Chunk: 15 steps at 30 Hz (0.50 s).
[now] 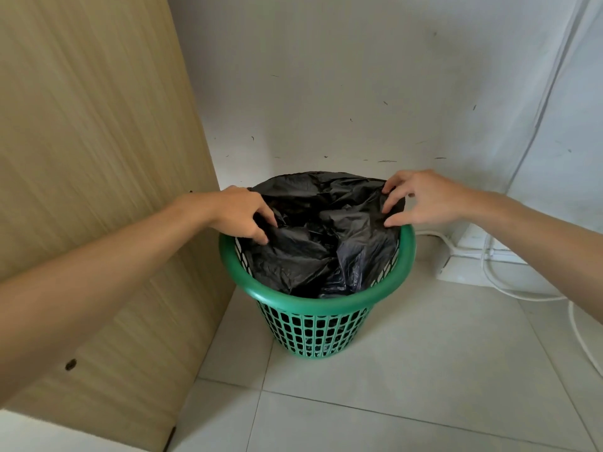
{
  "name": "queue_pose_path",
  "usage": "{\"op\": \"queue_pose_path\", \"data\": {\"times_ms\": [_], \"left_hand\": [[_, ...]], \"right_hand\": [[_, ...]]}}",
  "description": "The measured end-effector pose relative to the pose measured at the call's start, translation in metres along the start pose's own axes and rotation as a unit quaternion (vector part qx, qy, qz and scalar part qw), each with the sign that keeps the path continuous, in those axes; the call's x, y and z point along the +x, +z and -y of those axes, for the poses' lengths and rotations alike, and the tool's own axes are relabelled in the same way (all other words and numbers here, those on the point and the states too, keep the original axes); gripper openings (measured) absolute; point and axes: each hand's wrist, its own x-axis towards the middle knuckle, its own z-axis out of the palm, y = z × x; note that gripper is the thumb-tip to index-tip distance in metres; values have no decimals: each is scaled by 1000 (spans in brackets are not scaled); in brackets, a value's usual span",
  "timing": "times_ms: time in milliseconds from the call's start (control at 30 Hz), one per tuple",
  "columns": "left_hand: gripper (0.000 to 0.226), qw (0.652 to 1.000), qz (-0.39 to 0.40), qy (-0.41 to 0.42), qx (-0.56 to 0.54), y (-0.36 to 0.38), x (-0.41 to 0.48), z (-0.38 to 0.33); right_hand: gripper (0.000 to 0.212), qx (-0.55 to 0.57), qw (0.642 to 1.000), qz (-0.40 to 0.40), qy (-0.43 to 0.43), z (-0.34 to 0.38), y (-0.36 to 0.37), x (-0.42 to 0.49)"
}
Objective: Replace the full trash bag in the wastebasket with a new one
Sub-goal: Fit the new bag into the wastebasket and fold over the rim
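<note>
Clearly the work is at the basket's mouth: both hands are on a black bag (pixel 313 243) that sits inside a green basket (pixel 313 324) on the tiled floor (pixel 408 370), in a corner between a wooden panel (pixel 91 141) and a white wall (pixel 342 93). The left hand (pixel 241 212) has its fingers (pixel 261 236) pinched shut on a fold of the bag at the left side of the rim (pixel 293 300). The right hand (pixel 421 199) is at the far right of the rim, fingers (pixel 390 203) spread fairly wide and curled over the bag's edge; they touch the film, but a closed grip does not show.

At the back the bag's edge appears draped over the rim; along the front the rim is bare and the film slumps inward. Whether this is the full bag being gathered or a fresh one being fitted cannot be told for certain; no rubbish shows, and the loose crumpled film suggests lining. If so, the next move calls for drawing the slack forward and folding the edge over the bare front rim, gently, since thin film tears. White cables (pixel 522 291) lie on the floor to the right, well apart.
</note>
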Motion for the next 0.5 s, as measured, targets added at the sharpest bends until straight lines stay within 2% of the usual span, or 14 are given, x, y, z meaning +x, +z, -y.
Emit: {"op": "queue_pose_path", "data": {"times_ms": [67, 100, 233, 367, 500], "left_hand": [[44, 997, -27, 7, 77, -1, -3, 5], [38, 995, -49, 16, 87, 0, -5, 8], [9, 994, -103, 39, -6, 2, -13, 14], [22, 986, -141, -8, -87, 2, -18, 8], [26, 979, -183, -27, -85, 6, -21, -1]], "right_hand": [[18, 8, 1000, -3, 1, -1, -4, -2], [17, 16, 1000, -4, 3, -2, -6, -3], [12, 49, 999, -6, 15, -5, -15, -7], [26, 35, 999, 3, 42, -13, -21, -14], [38, 35, 998, -17, 41, -14, -20, -24]]}}
